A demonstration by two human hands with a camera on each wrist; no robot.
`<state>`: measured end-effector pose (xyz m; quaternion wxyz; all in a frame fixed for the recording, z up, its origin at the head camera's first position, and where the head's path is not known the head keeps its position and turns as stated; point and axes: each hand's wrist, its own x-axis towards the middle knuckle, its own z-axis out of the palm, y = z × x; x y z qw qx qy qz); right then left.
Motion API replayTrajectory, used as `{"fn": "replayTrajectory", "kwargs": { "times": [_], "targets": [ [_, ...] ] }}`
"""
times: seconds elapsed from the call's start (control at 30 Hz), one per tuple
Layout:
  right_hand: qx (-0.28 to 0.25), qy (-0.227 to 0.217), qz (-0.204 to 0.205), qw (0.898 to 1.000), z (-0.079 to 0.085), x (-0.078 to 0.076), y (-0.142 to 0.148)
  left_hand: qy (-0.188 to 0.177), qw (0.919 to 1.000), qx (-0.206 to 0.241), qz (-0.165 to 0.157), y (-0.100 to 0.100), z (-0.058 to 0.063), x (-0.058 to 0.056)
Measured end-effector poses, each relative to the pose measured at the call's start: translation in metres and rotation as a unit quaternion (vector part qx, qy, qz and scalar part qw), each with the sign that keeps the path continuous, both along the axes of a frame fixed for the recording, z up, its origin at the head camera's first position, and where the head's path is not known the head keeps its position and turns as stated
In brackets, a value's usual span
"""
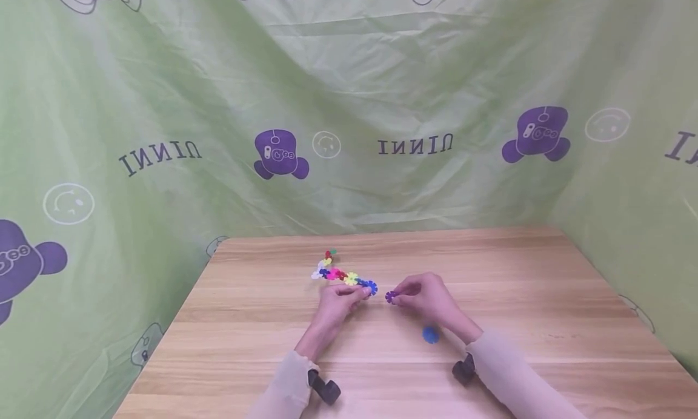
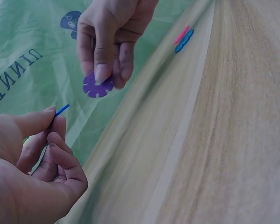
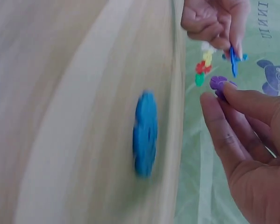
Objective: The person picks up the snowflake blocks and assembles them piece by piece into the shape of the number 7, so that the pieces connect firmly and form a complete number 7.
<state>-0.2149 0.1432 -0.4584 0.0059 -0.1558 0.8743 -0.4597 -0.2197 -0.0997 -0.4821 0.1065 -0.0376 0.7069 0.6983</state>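
In the head view my left hand (image 1: 335, 307) pinches a dark blue notched disc (image 1: 372, 287) between thumb and fingers. That disc ends a chain of linked snowflake discs (image 1: 351, 278) in yellow, red, pink, white and green, stretching away to the back left. Opposite it, my right hand (image 1: 428, 295) pinches a purple snowflake disc (image 2: 97, 85) by its edge. A small gap separates the purple disc from the blue one. In the right wrist view the purple disc (image 3: 219, 83) sits just below the blue disc (image 3: 233, 63), which is seen edge-on.
A lighter blue disc (image 1: 431, 335) lies on the wooden table (image 1: 262, 358) beneath my right wrist. In the left wrist view a pink disc (image 2: 181, 35) shows right beside a blue one (image 2: 184, 41). A green printed cloth (image 1: 349, 189) hangs behind the table.
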Motion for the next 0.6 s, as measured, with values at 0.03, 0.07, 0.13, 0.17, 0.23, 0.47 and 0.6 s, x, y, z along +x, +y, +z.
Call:
{"fn": "replayTrajectory", "kwargs": {
  "times": [0.03, 0.07, 0.13, 0.17, 0.23, 0.47, 0.6],
  "targets": [
    [-0.006, 0.001, -0.001, 1.0, -0.001, 0.0, -0.003, 0.002, 1.0, 0.001, -0.001, 0.0, 0.0, 0.0],
    [-0.009, 0.005, 0.0, 1.0, -0.001, -0.001, -0.005, 0.001, 1.0, 0.001, -0.001, 0.001, 0.0, 0.0],
    [-0.018, 0.008, 0.001, 1.0, -0.001, -0.001, -0.01, 0.001, 1.0, -0.001, -0.002, 0.002, 0.0, 0.001],
    [-0.021, 0.01, 0.0, 1.0, -0.001, 0.0, -0.012, 0.002, 1.0, -0.003, -0.002, 0.002, 0.001, 0.001],
    [-0.023, 0.015, 0.0, 1.0, -0.001, 0.0, -0.016, 0.003, 1.0, -0.008, -0.002, 0.002, 0.001, 0.001],
    [-0.014, 0.033, 0.0, 0.999, 0.001, 0.002, -0.027, 0.005, 0.9998, -0.016, -0.005, 0.002, 0.002, 0.003],
    [-0.007, 0.051, -0.005, 0.999, 0.001, 0.003, -0.03, 0.007, 0.9999, -0.013, -0.005, 0.002, 0.003, 0.003]
  ]
}}
